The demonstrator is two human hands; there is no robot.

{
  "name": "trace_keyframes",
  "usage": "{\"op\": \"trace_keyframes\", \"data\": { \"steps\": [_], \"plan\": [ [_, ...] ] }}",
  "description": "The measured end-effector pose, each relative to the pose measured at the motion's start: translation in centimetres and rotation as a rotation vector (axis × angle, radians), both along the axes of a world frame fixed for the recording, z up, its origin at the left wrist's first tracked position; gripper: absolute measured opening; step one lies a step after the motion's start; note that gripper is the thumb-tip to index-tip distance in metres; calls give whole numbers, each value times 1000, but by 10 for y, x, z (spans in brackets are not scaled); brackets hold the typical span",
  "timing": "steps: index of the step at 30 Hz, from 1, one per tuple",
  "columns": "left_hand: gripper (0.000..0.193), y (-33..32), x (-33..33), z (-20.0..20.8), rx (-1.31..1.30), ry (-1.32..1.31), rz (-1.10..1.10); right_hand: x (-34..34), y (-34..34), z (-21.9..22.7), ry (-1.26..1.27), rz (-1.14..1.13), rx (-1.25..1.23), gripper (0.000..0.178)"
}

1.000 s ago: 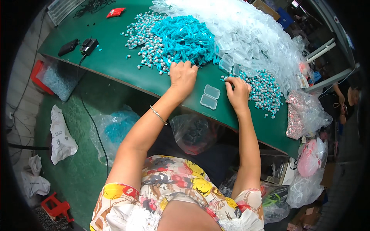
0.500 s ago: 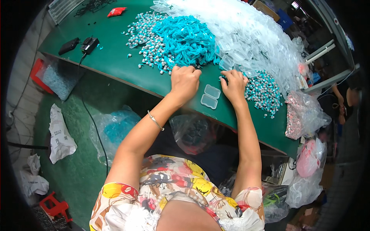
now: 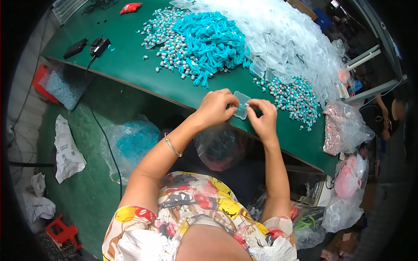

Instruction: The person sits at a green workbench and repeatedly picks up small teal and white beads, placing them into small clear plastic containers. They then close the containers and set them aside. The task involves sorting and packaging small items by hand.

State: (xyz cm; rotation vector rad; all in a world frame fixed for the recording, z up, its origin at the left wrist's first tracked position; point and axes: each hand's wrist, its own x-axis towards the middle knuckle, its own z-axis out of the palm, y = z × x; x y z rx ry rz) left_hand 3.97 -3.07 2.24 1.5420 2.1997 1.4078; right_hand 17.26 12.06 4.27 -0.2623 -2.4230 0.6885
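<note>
An open clear plastic case [image 3: 242, 114] lies at the table's near edge, its two halves spread flat. Over it my left hand [image 3: 214, 107] comes in from the left, fingers pinched, with a bit of teal at the tips too small to name. Facing it from the right, my right hand [image 3: 264, 118] pinches a small grey-and-teal piece between thumb and forefinger. Beyond my left hand is a heap of teal cords [image 3: 213, 39], with loose grey-and-teal pieces [image 3: 167, 56] around its left side. More such pieces [image 3: 296, 98] lie to the right of my right hand.
A large mound of clear plastic cases [image 3: 287, 39] covers the far right of the green table [image 3: 130, 65]. At the left sit a black adapter [image 3: 99, 46] and a red packet [image 3: 130, 8]. Bags of pieces [image 3: 333, 130] hang at the right edge; a red stool [image 3: 63, 230] stands below.
Both hands have left the edges of the piles and come nearer, meeting over the clear case. A few teal cords now trail from the heap's near side.
</note>
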Motion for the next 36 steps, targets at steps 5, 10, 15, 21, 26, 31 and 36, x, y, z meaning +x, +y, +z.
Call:
{"op": "trace_keyframes", "data": {
  "steps": [5,10,15,21,26,31,36],
  "plan": [
    [11,2,3,-1,-21,65,46,8,-12,-13,25,-46,152,13],
    [11,-1,6,1,-51,131,93,6,-14,-1,-47,1,269,13],
    [15,-2,9,-5,-13,169,112,7,-9,1,-99,37,304,10],
    [30,-10,6,-5,-12,162,35,2,-3,10,-100,60,213,6],
    [37,-13,8,-2,-7,188,43,-45,6,20,0,144,51,8],
    [37,-9,8,-10,28,313,62,-100,-29,22,-249,106,48,23],
    [35,-6,6,-15,192,320,44,-135,-50,12,-540,-41,226,27]
  ]
}}
